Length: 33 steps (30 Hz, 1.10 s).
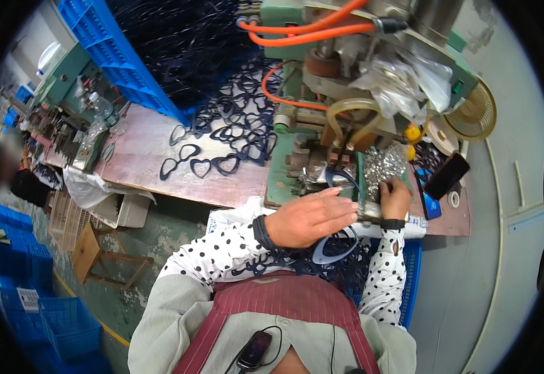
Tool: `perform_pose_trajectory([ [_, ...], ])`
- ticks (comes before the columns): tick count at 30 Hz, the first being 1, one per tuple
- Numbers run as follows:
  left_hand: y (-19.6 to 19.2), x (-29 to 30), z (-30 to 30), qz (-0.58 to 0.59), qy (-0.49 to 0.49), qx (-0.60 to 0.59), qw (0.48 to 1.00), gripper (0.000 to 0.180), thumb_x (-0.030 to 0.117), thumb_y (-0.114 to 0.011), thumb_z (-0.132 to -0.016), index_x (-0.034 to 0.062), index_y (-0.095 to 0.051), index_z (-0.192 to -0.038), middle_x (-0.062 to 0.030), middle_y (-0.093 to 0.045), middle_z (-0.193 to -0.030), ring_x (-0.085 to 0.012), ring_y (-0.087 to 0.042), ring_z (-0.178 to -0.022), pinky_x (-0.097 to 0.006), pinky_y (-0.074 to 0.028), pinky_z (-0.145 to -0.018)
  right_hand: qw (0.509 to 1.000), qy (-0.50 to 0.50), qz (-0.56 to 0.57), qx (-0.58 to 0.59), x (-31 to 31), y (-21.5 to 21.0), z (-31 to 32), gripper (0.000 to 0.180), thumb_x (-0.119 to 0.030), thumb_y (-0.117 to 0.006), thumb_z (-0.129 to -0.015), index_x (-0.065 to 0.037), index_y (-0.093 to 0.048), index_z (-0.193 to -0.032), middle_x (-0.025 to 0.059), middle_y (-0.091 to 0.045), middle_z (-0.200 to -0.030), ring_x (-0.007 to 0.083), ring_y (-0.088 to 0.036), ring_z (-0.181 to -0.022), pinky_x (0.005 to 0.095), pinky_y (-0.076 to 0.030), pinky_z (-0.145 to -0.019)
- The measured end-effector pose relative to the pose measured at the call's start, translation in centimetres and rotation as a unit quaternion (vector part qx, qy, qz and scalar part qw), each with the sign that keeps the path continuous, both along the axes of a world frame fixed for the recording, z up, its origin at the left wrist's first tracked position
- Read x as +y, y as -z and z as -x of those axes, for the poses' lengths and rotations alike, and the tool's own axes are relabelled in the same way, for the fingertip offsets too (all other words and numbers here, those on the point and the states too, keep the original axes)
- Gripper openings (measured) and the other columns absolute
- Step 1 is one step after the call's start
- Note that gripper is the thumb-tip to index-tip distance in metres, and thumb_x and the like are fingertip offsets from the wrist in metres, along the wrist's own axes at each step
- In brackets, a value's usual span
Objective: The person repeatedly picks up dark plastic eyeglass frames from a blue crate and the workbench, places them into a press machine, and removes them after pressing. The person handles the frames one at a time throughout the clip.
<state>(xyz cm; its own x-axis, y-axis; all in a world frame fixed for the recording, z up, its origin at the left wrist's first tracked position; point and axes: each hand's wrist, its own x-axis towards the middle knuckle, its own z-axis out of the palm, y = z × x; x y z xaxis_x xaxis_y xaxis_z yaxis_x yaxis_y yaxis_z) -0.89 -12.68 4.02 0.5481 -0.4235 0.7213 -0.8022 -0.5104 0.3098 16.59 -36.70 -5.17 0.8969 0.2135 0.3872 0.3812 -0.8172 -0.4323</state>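
My left hand (pixel 312 219) is closed on a dark eyeglass frame (pixel 336 250) at the front of the green machine (pixel 278 187). One rim of the frame shows below the hand; the other rises above it, beside the machine's metal fixture (pixel 322 168). Part of the frame is hidden behind my fingers. My right hand (pixel 395 201) dips its bent fingertips into a tray of small shiny metal parts (pixel 381 167), right of the fixture. Whether a part is between those fingers cannot be made out.
Loose dark eyeglass frames (pixel 227 164) are spread on the table (pixel 191 190) at the left, before a tilted blue crate (pixel 125 65) full of them. More frames lie in my lap. Orange hoses (pixel 309 38) cross the machine. A black phone (pixel 446 176) stands at the right.
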Motion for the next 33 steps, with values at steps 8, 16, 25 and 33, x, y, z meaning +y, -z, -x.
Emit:
perform_pose_trajectory([
  [8,7.7,9.3,-1.0,0.029,-0.355,-0.104,0.929,0.017,0.007,-0.066,-0.081,0.0091,-0.066,-0.098,-0.0093,-0.066,-0.096,-0.0275,-0.061,-0.085,-0.042,-0.047,-0.070,0.984,-0.023,-0.143,-0.107,-0.2,0.4,0.6,0.009,-0.012,-0.069,-0.082,-0.006,-0.072,-0.088,0.0113,-0.068,-0.087,0.0293,-0.063,-0.082,0.0361,-0.047,-0.080],
  [16,12.1,20.5,-6.5,0.020,-0.681,0.327,0.655,0.041,0.045,-0.057,-0.091,0.0056,-0.065,-0.100,-0.0191,-0.069,-0.089,-0.0386,-0.066,-0.085,-0.047,-0.052,-0.072,0.985,0.061,-0.161,-0.027,0.6,-0.1,1.2,0.010,-0.014,-0.065,-0.088,-0.006,-0.066,-0.094,0.0114,-0.069,-0.085,0.0299,-0.065,-0.074,0.0382,-0.050,-0.069],
  [25,8.5,15.9,-2.7,0.271,-0.595,0.117,0.747,0.025,0.014,-0.061,-0.092,0.0009,-0.052,-0.112,-0.0108,-0.063,-0.076,-0.0176,-0.060,-0.067,-0.028,-0.046,-0.064,0.977,0.006,-0.210,-0.041,0.6,-0.5,1.2,0.010,-0.010,-0.064,-0.089,-0.006,-0.068,-0.097,0.0105,-0.069,-0.086,0.0254,-0.064,-0.075,0.0341,-0.050,-0.070],
  [33,0.0,5.0,0.2,0.075,-0.289,-0.146,0.943,0.038,-0.003,-0.066,-0.064,0.0048,-0.068,-0.102,-0.0057,-0.067,-0.087,-0.0226,-0.061,-0.072,-0.037,-0.048,-0.067,0.906,-0.117,-0.394,0.097,5.7,-8.1,4.7,0.014,-0.001,-0.068,-0.082,0.000,-0.072,-0.095,-0.0012,-0.067,-0.082,0.0034,-0.050,-0.066,0.0189,-0.041,-0.060],
])
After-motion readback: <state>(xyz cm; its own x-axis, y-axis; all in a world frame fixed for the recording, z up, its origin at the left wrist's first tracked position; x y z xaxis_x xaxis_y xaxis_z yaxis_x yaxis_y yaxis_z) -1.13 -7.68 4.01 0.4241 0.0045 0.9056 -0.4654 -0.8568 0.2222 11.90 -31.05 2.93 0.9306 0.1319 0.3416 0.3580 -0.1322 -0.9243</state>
